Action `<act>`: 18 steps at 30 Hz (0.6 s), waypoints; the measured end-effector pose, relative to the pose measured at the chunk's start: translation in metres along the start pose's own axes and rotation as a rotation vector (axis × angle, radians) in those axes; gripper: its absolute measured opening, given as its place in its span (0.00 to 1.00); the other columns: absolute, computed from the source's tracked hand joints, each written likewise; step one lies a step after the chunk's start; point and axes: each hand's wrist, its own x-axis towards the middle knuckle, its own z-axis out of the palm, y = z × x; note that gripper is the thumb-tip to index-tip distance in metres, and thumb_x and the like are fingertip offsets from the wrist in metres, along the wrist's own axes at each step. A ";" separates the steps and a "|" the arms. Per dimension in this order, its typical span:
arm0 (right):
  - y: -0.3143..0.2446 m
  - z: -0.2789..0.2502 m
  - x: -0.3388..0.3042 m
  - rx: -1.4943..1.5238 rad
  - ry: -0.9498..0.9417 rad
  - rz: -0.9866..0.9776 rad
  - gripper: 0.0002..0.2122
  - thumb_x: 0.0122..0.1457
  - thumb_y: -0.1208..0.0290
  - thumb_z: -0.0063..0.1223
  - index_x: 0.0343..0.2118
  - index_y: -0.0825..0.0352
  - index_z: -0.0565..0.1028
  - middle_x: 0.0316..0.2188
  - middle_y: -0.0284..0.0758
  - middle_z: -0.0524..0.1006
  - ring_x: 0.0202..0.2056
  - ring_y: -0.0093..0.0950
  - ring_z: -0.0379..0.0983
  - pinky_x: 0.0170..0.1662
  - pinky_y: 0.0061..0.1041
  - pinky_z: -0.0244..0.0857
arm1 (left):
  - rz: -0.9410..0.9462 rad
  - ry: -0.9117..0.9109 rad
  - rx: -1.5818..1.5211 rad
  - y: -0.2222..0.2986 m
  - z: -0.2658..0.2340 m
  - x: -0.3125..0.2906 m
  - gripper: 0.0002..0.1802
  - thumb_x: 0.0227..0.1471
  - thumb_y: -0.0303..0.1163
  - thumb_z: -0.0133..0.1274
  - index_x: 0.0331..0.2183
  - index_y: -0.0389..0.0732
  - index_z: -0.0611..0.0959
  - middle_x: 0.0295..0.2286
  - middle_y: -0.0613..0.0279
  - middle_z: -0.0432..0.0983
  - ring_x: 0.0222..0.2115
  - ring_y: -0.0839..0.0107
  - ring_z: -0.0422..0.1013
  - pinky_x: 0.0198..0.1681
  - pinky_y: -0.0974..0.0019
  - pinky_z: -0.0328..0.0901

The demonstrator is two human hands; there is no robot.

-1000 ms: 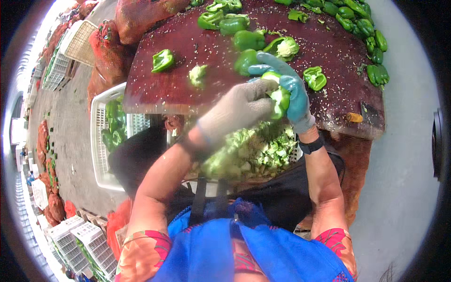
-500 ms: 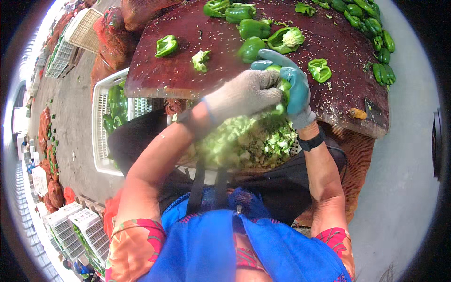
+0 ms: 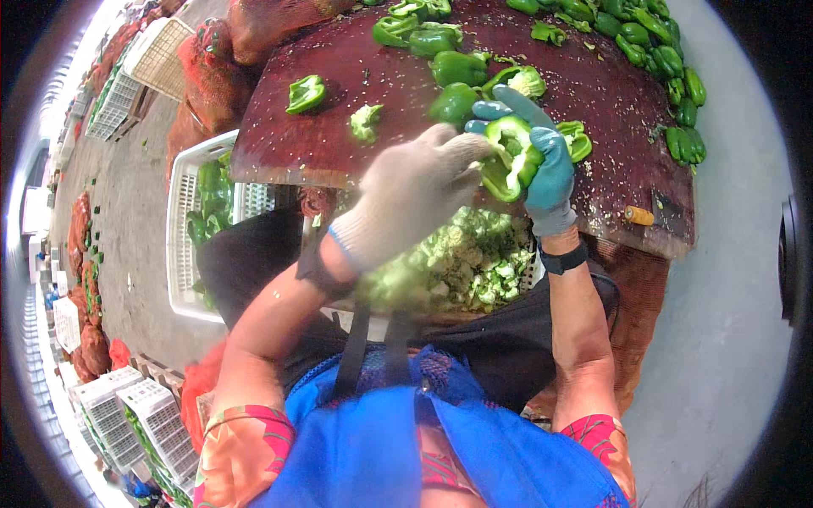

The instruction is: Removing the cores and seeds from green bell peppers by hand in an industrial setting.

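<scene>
My right hand (image 3: 546,165), in a teal-coated glove, holds an opened green bell pepper (image 3: 523,157), its pale hollow inside showing. Close against the pepper's left rim is my left hand (image 3: 415,190) in an off-white knit glove, slightly blurred. Its fingers are bent and together; whatever they may hold is hidden. Below both hands, a heap of pale pepper cores and scraps (image 3: 474,254) fills a container between my legs. Whole green peppers (image 3: 458,69) lie on the dark red board (image 3: 339,110) just beyond, beside a cut pepper (image 3: 525,82) with its core showing.
A pepper piece (image 3: 306,94) and a loose core (image 3: 365,124) lie on the board's left. A yellow-handled knife (image 3: 639,216) rests near its right corner. More peppers (image 3: 669,59) line the far right edge. At left stands a white crate (image 3: 178,245) of peppers, near red mesh sacks (image 3: 212,76).
My right hand has turned the pepper so its open hollow shows. My left hand has drawn back a little to the left and down from it.
</scene>
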 end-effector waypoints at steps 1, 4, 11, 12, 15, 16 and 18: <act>-0.001 0.007 -0.002 0.086 -0.002 0.046 0.32 0.59 0.60 0.43 0.63 0.76 0.63 0.55 0.52 0.73 0.54 0.42 0.73 0.61 0.40 0.66 | 0.158 0.056 0.089 -0.006 0.006 0.008 0.17 0.51 0.36 0.59 0.46 0.53 0.80 0.35 0.59 0.76 0.25 0.56 0.77 0.23 0.57 0.71; 0.002 0.009 -0.002 -0.127 -0.053 0.001 0.31 0.58 0.61 0.43 0.62 0.78 0.64 0.55 0.51 0.74 0.54 0.40 0.73 0.63 0.37 0.64 | 0.108 -0.148 0.210 -0.006 0.013 0.017 0.17 0.51 0.35 0.58 0.45 0.54 0.79 0.34 0.59 0.75 0.24 0.57 0.77 0.21 0.56 0.70; 0.024 -0.006 0.004 -0.177 -0.014 0.002 0.31 0.58 0.63 0.41 0.62 0.78 0.64 0.55 0.51 0.73 0.55 0.39 0.72 0.63 0.35 0.62 | 0.092 -0.091 0.144 -0.026 0.031 0.025 0.11 0.52 0.34 0.58 0.40 0.46 0.81 0.35 0.55 0.78 0.27 0.58 0.78 0.29 0.57 0.72; 0.027 -0.010 0.006 -0.171 0.042 -0.007 0.31 0.58 0.63 0.41 0.62 0.78 0.64 0.56 0.51 0.73 0.55 0.39 0.72 0.63 0.35 0.62 | 0.102 0.114 -0.101 -0.033 0.036 0.025 0.08 0.54 0.34 0.57 0.37 0.44 0.82 0.33 0.55 0.79 0.26 0.62 0.78 0.30 0.60 0.72; 0.007 0.002 0.000 0.008 0.006 0.010 0.33 0.59 0.59 0.43 0.64 0.77 0.61 0.57 0.52 0.71 0.56 0.42 0.72 0.62 0.40 0.65 | -0.398 0.067 -0.803 -0.020 0.012 0.019 0.09 0.57 0.34 0.56 0.37 0.39 0.84 0.28 0.64 0.78 0.28 0.72 0.75 0.34 0.66 0.71; 0.006 0.001 -0.001 0.047 0.019 0.023 0.33 0.59 0.58 0.44 0.64 0.77 0.61 0.58 0.53 0.71 0.56 0.43 0.72 0.62 0.41 0.65 | -0.625 0.015 -1.024 -0.027 0.001 0.013 0.11 0.57 0.33 0.56 0.39 0.38 0.83 0.28 0.67 0.78 0.29 0.73 0.75 0.36 0.67 0.71; 0.011 -0.001 -0.001 0.131 0.044 0.052 0.34 0.59 0.56 0.46 0.64 0.76 0.60 0.58 0.53 0.70 0.56 0.45 0.71 0.61 0.42 0.66 | -0.678 -0.044 -1.079 -0.061 0.003 -0.018 0.13 0.57 0.32 0.56 0.42 0.35 0.82 0.33 0.68 0.79 0.35 0.72 0.76 0.38 0.68 0.71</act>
